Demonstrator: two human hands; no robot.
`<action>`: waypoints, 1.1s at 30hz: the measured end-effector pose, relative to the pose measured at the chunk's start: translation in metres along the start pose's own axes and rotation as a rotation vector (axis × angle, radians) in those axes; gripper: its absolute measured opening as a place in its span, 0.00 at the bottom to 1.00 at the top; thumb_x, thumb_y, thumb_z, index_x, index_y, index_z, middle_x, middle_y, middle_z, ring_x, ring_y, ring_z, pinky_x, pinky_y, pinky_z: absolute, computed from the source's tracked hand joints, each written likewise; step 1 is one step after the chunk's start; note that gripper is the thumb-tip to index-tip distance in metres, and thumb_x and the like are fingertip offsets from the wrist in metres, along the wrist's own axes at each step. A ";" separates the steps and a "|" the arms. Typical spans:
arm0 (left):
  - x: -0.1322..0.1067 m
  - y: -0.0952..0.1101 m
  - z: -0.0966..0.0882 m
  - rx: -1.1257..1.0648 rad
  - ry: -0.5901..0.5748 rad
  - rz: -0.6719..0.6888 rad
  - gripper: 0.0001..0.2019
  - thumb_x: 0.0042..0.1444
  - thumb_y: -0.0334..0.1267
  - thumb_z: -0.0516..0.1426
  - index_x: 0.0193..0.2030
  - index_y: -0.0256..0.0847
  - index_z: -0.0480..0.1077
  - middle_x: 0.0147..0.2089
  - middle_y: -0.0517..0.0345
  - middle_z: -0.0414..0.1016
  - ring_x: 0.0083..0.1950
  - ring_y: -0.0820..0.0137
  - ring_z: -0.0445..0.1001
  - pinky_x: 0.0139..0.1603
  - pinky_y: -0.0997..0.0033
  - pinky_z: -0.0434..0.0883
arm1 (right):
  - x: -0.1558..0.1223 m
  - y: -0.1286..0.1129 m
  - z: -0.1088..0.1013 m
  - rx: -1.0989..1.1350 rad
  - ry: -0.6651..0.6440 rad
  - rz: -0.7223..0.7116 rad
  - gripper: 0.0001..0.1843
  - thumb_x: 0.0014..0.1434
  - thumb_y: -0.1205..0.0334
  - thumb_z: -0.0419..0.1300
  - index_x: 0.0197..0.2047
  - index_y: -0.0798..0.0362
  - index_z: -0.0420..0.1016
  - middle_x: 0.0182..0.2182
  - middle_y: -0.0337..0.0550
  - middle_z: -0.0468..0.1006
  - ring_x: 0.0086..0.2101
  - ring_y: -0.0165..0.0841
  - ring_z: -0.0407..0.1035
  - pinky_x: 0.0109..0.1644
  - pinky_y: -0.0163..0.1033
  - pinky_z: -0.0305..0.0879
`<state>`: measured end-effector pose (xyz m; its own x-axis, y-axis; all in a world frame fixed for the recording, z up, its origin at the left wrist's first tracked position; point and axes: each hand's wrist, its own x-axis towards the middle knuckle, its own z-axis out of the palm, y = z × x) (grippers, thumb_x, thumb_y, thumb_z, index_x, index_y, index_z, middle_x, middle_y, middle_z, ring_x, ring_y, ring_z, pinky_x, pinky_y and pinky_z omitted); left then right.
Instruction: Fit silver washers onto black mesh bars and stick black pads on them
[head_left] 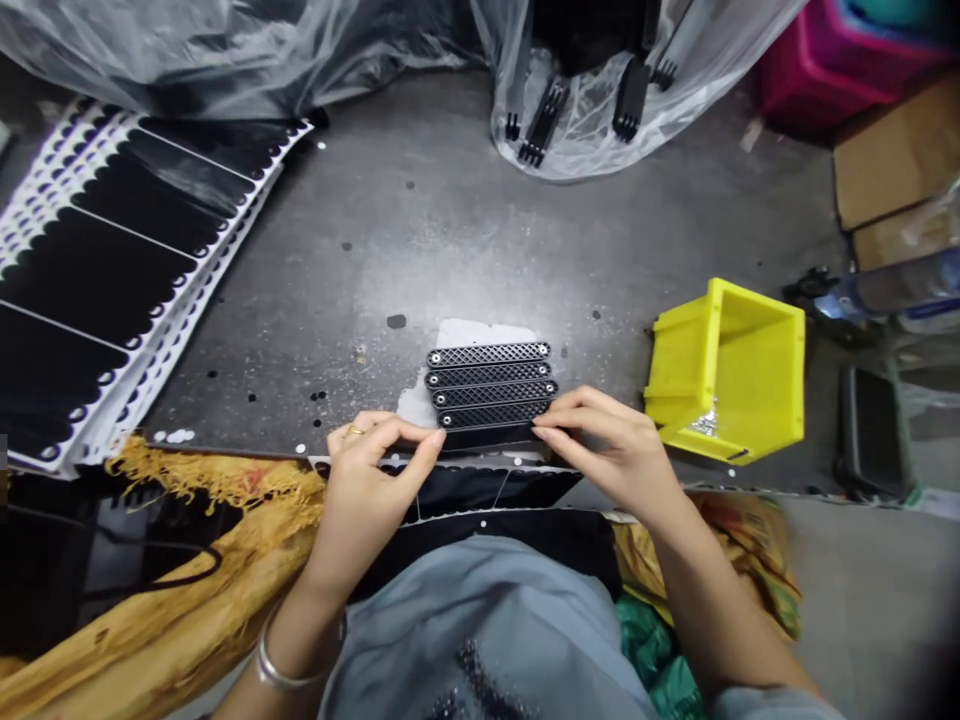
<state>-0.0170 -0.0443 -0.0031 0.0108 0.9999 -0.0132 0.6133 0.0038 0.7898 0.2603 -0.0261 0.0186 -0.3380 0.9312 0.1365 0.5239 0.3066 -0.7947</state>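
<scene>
Several black mesh grille strips (489,385) lie side by side on the grey worktable (450,230). My left hand (371,480) pinches the left end of the nearest black strip (487,436) with thumb and forefinger. At its right end, the fingers of my right hand (611,445) are pressed together on the same strip. A sheet of black adhesive pads (487,488) lies just under both hands at the table's front edge.
A stack of sheets with black pads (112,260) covers the left of the table. A yellow plastic bin (727,370) stands at the right. A clear bag with black comb-like parts (592,110) sits at the back. Cardboard boxes (892,170) are far right.
</scene>
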 end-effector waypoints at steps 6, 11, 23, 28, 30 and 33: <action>0.002 0.001 -0.005 0.071 0.000 0.030 0.09 0.64 0.44 0.63 0.33 0.46 0.78 0.35 0.61 0.80 0.42 0.63 0.77 0.53 0.56 0.64 | -0.003 0.005 0.005 -0.042 -0.005 -0.070 0.09 0.69 0.66 0.62 0.49 0.48 0.81 0.40 0.43 0.77 0.39 0.32 0.74 0.42 0.40 0.76; -0.018 0.014 0.014 0.148 0.141 0.361 0.02 0.65 0.33 0.63 0.42 0.46 0.77 0.38 0.60 0.83 0.43 0.66 0.80 0.52 0.61 0.70 | -0.046 -0.010 -0.012 -0.292 0.217 -0.004 0.19 0.68 0.72 0.62 0.59 0.47 0.76 0.45 0.47 0.75 0.44 0.35 0.74 0.49 0.44 0.78; -0.027 -0.008 0.092 0.054 -0.058 0.827 0.15 0.68 0.27 0.56 0.58 0.44 0.73 0.50 0.52 0.84 0.53 0.64 0.82 0.55 0.62 0.79 | -0.088 0.022 0.027 -0.253 0.166 -0.057 0.18 0.69 0.67 0.61 0.61 0.47 0.78 0.49 0.52 0.75 0.38 0.34 0.73 0.42 0.42 0.77; -0.030 -0.003 0.098 0.070 -0.031 0.769 0.14 0.68 0.26 0.56 0.55 0.45 0.73 0.48 0.52 0.84 0.51 0.64 0.83 0.53 0.62 0.79 | -0.106 0.011 -0.013 0.290 0.134 0.043 0.08 0.63 0.54 0.69 0.41 0.48 0.80 0.49 0.49 0.73 0.48 0.42 0.77 0.51 0.51 0.80; -0.033 0.003 0.100 0.058 -0.022 0.740 0.13 0.68 0.26 0.56 0.54 0.45 0.74 0.48 0.52 0.83 0.51 0.64 0.83 0.52 0.61 0.79 | -0.100 -0.001 -0.024 0.520 0.198 0.123 0.12 0.63 0.51 0.69 0.44 0.48 0.76 0.48 0.47 0.71 0.41 0.38 0.79 0.44 0.48 0.82; -0.035 0.015 0.087 -0.004 -0.030 0.705 0.10 0.67 0.28 0.59 0.52 0.44 0.74 0.47 0.54 0.83 0.50 0.66 0.82 0.52 0.62 0.78 | -0.067 -0.018 -0.020 0.359 0.252 0.144 0.10 0.66 0.62 0.66 0.51 0.45 0.75 0.45 0.43 0.70 0.37 0.32 0.75 0.38 0.39 0.79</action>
<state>0.0605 -0.0808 -0.0444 0.4263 0.7633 0.4855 0.4492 -0.6445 0.6188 0.2890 -0.0901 0.0352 -0.0576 0.9919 0.1134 0.2327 0.1238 -0.9646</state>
